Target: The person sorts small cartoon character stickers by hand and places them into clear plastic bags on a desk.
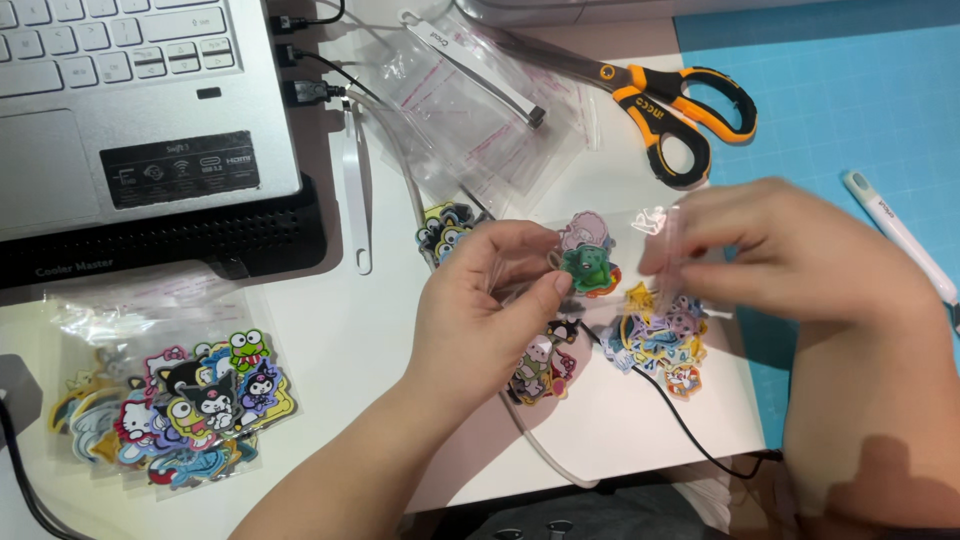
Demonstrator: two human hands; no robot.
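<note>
A bagged pile of stickers [185,405] lay far left of the scissors [660,100], low on the white desk [340,330]; above it sat the laptop [130,100] on its black stand [170,240], also well left of the scissors; two cables [310,60] ran from the laptop's side toward them. A white strip tool [355,190] lay down-left of the scissors, beside the stand; a heap of empty clear bags [470,110] with a white clip [470,60] lay just left of the scissor blades.

Below the scissors the left hand [490,310] was closed in a pinch, thumb and fingers grasping a small stack of stickers [588,262], a green figure on top and a pink one behind; that stack hung over the desk, straight below the scissor blades, between the two hands. The right hand [800,255], below-right of the scissor handles, was blurred; its fingers were pinched on the mouth of a clear bag [660,225] touching the stack; how far the stack sat inside the bag I could not tell.

Loose stickers [545,365] lay beneath the hands, with another colourful cluster [660,340] a little right of them, a thin black wire [690,420] passing under. The blue mat [850,110] lay right of the scissors; a white pen [900,235] rested on it, near the right hand.
</note>
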